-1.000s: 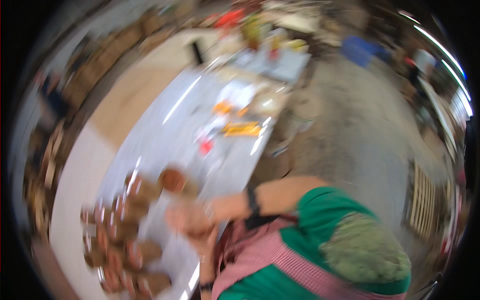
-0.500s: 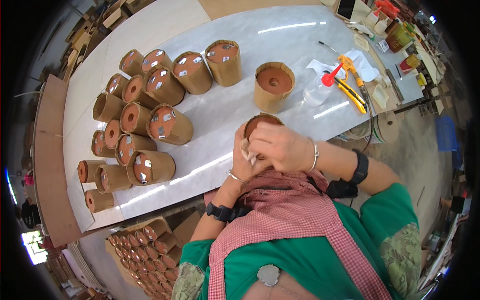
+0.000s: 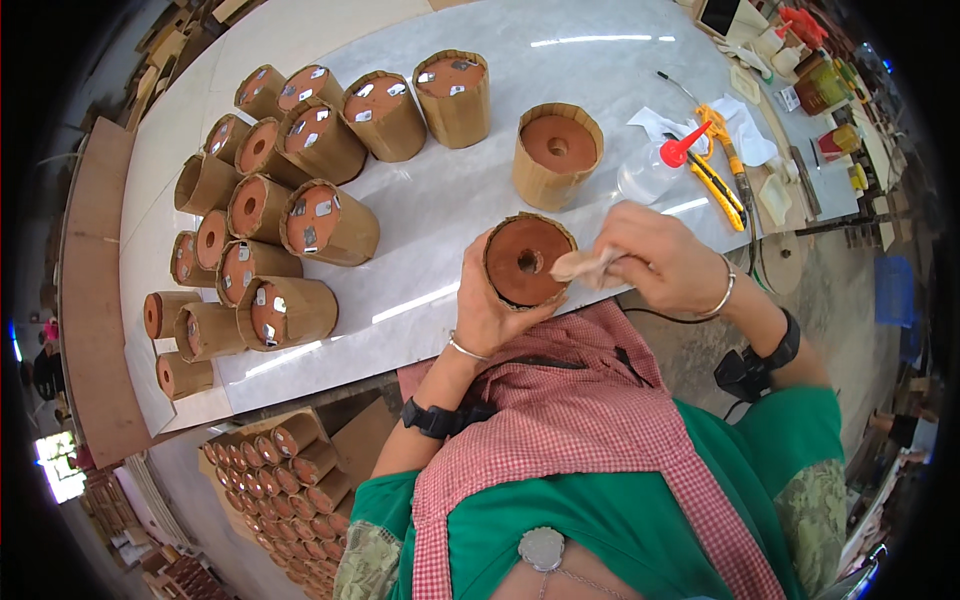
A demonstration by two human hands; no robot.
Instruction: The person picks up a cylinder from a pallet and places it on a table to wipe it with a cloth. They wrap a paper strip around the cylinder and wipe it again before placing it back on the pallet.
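Cardboard-wrapped cylinder (image 3: 512, 278), reddish-brown on its end face with a hole in the middle, sits near the centre of the frame, in the left hand (image 3: 482, 312), whose fingers curve around its left and lower sides. Right of it, the right hand (image 3: 655, 258) pinches a whitish cloth (image 3: 590, 268); the cloth's tip is at the cylinder's right rim, though I cannot tell if they touch. Just above, a second cylinder (image 3: 555, 178) stands on the grey table (image 3: 430, 210). Toward the upper right are a clear bottle (image 3: 645, 180) with a red nozzle, a yellow cutter (image 3: 716, 192) and an orange-handled tool (image 3: 722, 132). Similar wrapped cylinders (image 3: 335, 225) crowd the upper left, many bearing small shiny pieces. At lower left, below the tabletop, more cylinders (image 3: 290, 480) are stacked in rows.
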